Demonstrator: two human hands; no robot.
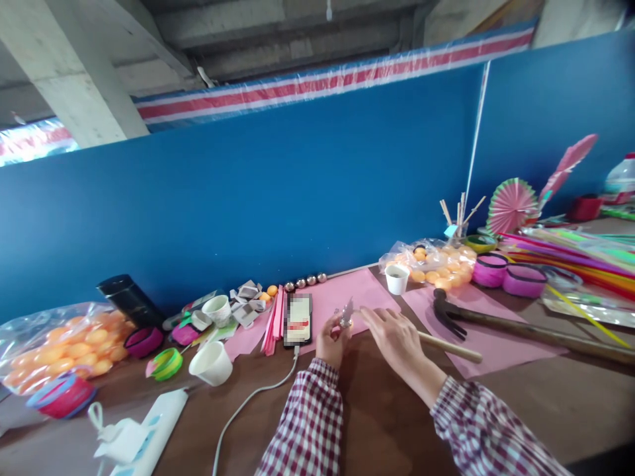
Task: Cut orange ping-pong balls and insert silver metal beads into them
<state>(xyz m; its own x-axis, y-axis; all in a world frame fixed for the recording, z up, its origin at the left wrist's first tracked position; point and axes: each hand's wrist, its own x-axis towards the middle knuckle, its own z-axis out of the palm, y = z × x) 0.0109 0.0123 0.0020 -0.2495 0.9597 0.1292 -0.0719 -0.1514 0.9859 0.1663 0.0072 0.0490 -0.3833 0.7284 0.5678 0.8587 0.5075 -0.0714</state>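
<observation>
left hand [331,340] pinching a small shiny foil bit [346,313] mid-frame, looks light and crumply so edges are best; right hand [391,334] flat, grip open, empty, near the hammer [449,317]

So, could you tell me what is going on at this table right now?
A person in a red-and-white checked shirt sits at a brown table. Their left hand pinches a small shiny silver piece over a pink paper sheet. Their right hand hovers open beside it. A black-headed wooden-handled hammer lies just right of them, and a phone on a white cable to the left.
</observation>
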